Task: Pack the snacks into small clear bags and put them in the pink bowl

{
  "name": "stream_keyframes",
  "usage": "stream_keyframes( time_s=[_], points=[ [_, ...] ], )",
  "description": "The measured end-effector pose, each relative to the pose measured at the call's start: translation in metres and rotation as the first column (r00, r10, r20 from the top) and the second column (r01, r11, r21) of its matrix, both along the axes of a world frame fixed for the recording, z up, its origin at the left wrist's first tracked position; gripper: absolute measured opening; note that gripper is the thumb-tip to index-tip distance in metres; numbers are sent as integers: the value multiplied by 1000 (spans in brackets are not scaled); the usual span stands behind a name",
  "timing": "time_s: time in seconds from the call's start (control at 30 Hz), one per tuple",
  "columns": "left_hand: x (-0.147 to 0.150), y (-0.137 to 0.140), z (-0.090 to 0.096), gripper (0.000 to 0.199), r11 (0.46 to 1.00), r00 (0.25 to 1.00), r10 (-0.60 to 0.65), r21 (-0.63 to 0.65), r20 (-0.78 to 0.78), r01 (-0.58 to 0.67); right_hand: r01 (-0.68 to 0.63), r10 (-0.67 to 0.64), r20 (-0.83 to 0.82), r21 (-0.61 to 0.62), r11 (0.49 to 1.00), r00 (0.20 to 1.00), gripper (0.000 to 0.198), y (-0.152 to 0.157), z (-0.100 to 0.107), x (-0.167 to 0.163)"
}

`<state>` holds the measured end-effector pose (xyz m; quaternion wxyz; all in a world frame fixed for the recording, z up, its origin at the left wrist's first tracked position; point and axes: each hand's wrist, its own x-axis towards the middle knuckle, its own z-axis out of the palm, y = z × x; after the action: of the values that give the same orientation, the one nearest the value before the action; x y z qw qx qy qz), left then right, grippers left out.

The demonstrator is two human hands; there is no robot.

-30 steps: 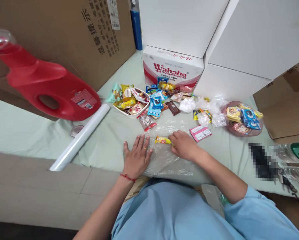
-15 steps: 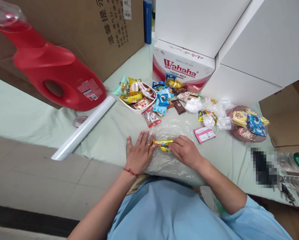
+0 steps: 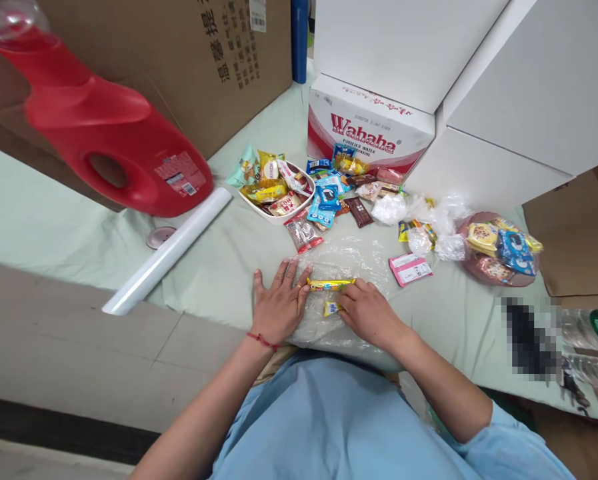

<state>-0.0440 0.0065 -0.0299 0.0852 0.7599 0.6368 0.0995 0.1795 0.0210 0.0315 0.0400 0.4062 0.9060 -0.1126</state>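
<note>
A sheet of clear plastic film (image 3: 363, 257) is spread on the pale green cloth. Across it lies a slim yellow snack packet (image 3: 331, 285), running between my two hands. My left hand (image 3: 279, 303) rests flat on the film with its fingers spread, the thumb side touching the packet's left end. Curled fingers of my right hand (image 3: 371, 312) meet the packet's right end. A second small yellow packet (image 3: 331, 308) pokes out from beneath my right thumb and fingers, the rest of it hidden by the hand.
A white bowl (image 3: 273, 217) of wrapped snacks stands beyond my hands, beside a heap of more packets (image 3: 329, 197). To the right are crumpled clear wraps (image 3: 449, 247), a pink packet (image 3: 411, 269) and a pinkish bowl (image 3: 471, 270). Leftward lie a white roll (image 3: 169, 250) and red jug (image 3: 123, 147).
My right hand has shifted slightly, and the second yellow packet's end has moved away from the slim one, toward my body. More of the slim packet shows. The left hand stays flat.
</note>
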Motion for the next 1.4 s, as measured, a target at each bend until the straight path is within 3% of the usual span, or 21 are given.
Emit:
stream_keyframes(
  time_s=[0.23, 0.4, 0.53, 0.67, 0.8, 0.9, 1.0, 1.07, 1.17, 1.3, 1.4],
  points=[
    [-1, 0, -1, 53, 1000, 1000, -10, 6, 2, 10, -29, 31, -20, 116, 993, 999, 20, 12, 3, -16],
    [-1, 0, -2, 55, 1000, 1000, -10, 15, 9, 10, 25, -28, 71, 43, 999, 997, 34, 26, -7, -27],
    [-1, 0, 0, 56, 1000, 1000, -19, 10, 24, 19, 75, -75, 89, 2, 997, 993, 34, 27, -2, -21],
    [-2, 0, 2, 57, 1000, 999, -25, 9, 45, 24, 83, -83, 19, -6, 997, 996, 38, 27, 4, -20],
    [-3, 0, 3, 57, 1000, 997, -14, 6, 71, 14, 40, -44, -99, -38, 998, 994, 45, 33, -4, -19],
    [-4, 0, 3, 57, 1000, 997, -11, 5, 80, 11, 142, -147, -231, -39, 989, 962, 41, 51, -9, 0],
    [-4, 0, 2, 57, 1000, 997, -9, 6, 83, 8, 435, -425, -151, 42, 899, 893, 36, 80, -7, 39],
    [-4, 1, 2, 57, 1000, 996, 2, 6, 88, -3, 612, -615, -19, 138, 779, 788, 37, 99, -4, 66],
    [-4, 1, 1, 58, 1000, 995, 13, 10, 98, -14, 741, -776, 99, 242, 626, 623, 41, 123, -2, 95],
    [-5, 1, -2, 59, 999, 996, 23, 37, 90, -26, 769, -807, 185, 246, 590, 560, 50, 144, -6, 97],
    [-4, 1, -2, 58, 999, 997, 33, 42, 72, -36, 780, -815, 228, 240, 578, 533, 40, 151, -2, 91]
  ],
)
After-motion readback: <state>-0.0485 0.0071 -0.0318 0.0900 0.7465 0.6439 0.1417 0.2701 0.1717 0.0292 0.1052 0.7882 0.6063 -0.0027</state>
